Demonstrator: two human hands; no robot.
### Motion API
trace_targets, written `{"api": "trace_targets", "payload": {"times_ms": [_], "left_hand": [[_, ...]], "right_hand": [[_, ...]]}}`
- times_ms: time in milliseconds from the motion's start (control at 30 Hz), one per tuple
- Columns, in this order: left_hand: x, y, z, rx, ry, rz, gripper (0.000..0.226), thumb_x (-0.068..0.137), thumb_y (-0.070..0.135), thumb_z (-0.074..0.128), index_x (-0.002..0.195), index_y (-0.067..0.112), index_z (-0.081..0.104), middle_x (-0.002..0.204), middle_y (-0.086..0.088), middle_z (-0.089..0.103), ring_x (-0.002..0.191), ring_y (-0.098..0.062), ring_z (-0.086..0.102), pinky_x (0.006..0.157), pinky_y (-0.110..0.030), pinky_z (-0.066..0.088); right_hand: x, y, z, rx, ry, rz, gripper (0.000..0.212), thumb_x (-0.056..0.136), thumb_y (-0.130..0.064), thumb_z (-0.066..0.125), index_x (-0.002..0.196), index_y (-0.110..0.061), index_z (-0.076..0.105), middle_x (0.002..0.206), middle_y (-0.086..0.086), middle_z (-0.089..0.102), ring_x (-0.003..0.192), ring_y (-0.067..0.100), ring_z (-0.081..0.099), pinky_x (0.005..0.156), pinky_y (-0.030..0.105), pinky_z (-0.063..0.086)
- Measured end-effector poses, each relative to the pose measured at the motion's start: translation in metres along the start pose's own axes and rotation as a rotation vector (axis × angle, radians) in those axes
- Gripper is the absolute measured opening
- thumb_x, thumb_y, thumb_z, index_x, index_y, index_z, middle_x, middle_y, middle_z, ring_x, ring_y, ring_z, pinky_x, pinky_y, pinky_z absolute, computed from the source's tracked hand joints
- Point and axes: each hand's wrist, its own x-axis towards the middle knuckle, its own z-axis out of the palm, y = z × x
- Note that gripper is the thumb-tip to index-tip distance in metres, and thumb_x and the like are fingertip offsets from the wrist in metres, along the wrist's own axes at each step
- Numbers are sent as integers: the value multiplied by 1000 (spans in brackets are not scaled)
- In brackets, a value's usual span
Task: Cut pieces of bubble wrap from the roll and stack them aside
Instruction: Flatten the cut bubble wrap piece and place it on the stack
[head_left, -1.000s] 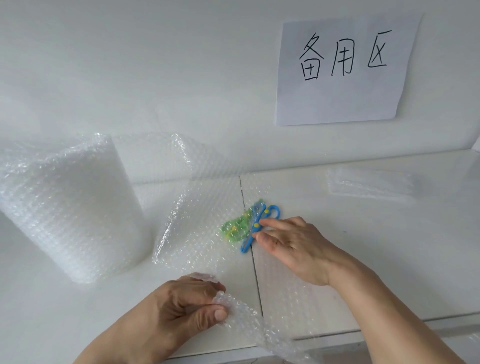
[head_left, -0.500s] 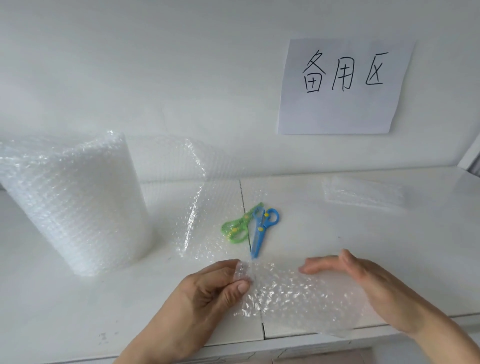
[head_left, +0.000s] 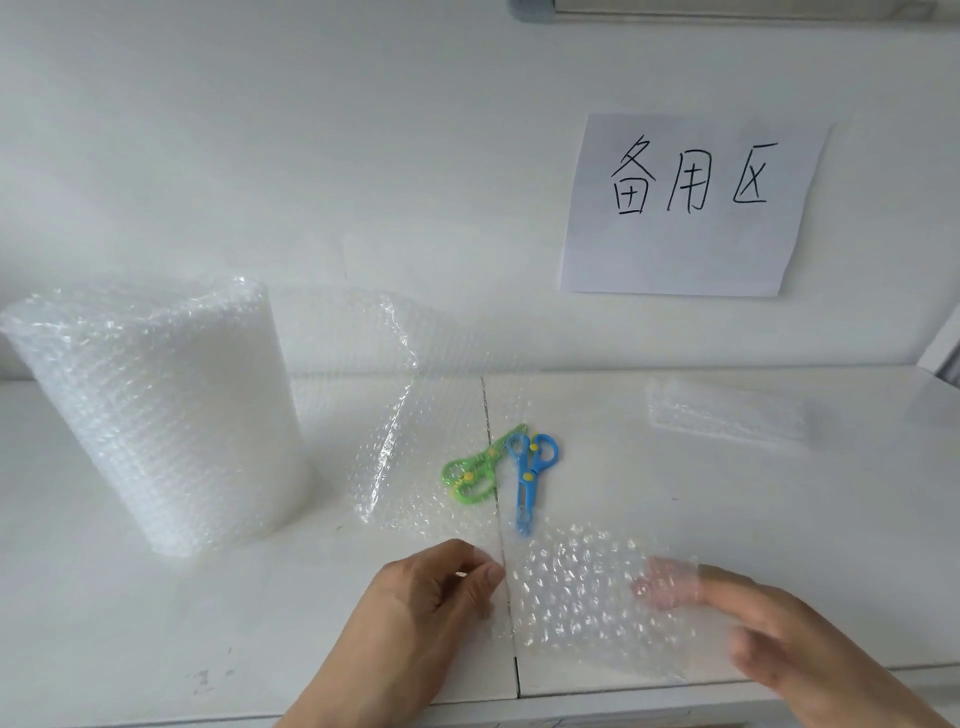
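A big roll of bubble wrap (head_left: 156, 415) stands upright at the left, its loose end (head_left: 415, 441) trailing right across the table. A cut piece of bubble wrap (head_left: 582, 603) is held near the front edge. My left hand (head_left: 421, 618) pinches its left edge between thumb and fingers. My right hand (head_left: 753, 634), blurred, holds its right side with fingertips under the film. Blue scissors (head_left: 530, 475) and green scissors (head_left: 475, 467) lie on the table just beyond the piece. A stack of cut pieces (head_left: 727, 415) lies at the back right.
A paper sign (head_left: 691, 208) with handwritten characters hangs on the white wall. The white table (head_left: 156, 623) has a seam running front to back near the middle, and its front edge is just below my hands.
My right hand left the scissors on the table and came to the cut piece's right side. My left hand lifted the piece and spread it flat near the front edge.
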Motion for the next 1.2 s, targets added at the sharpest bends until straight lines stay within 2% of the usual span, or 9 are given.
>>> {"api": "trace_targets", "payload": {"times_ms": [100,200,367,533,733,900,1000,1100,1200], "left_hand": [[3,3,5,21,42,-17,8,88,32,67,83,38,65,79,17,70,63,-7,65,66,-21,50],[8,4,9,81,76,-18,15,86,25,69,71,24,67,96,30,62,62,-5,66,65,-16,48],[14,3,11,176,125,0,18,82,28,73,67,20,65,87,18,64,72,-3,60,65,-10,42],[17,2,14,290,90,-4,19,82,33,71,68,24,61,90,18,59,79,1,57,65,-9,40],[18,5,15,359,83,-45,18,84,37,68,75,28,56,86,15,54,73,-1,57,64,-8,39],[16,8,15,377,78,-43,24,88,35,64,105,32,48,93,13,52,76,-7,55,65,-16,40],[13,1,19,464,41,78,49,88,27,65,129,44,45,121,16,44,76,-4,56,73,-16,44],[13,-14,22,624,75,282,56,71,13,78,115,40,56,129,1,51,88,-19,62,68,-31,56],[14,-17,20,764,67,407,34,77,21,62,105,40,65,131,3,60,116,-28,56,84,-39,53]], "right_hand": [[-2,-3,-7,-128,25,-10,55,58,-89,50,95,-52,67,114,-44,57,120,-19,44,98,4,33],[2,0,1,-106,129,59,16,79,-53,63,94,-56,66,109,-45,57,110,-19,52,93,5,38],[5,-5,11,-131,212,203,9,86,-41,63,80,-44,68,91,-40,62,92,-12,60,79,8,42],[8,-9,16,-213,281,218,16,85,-41,64,70,-35,62,87,-26,67,88,-6,59,75,7,40],[12,-7,20,-279,310,237,26,85,-45,61,69,-25,58,86,-16,67,84,3,60,78,28,49],[14,-8,19,-311,306,203,27,84,-40,62,67,-22,52,85,-17,62,81,5,57,75,28,48],[15,-9,19,-318,305,211,33,83,-39,64,66,-14,50,86,-20,61,81,4,57,75,29,49],[13,-10,19,-315,287,225,35,82,-36,65,62,-13,49,87,-22,62,82,2,57,74,26,48],[10,-13,21,-315,301,218,33,80,-32,68,60,-18,47,83,-12,63,83,2,54,73,16,41]]}}
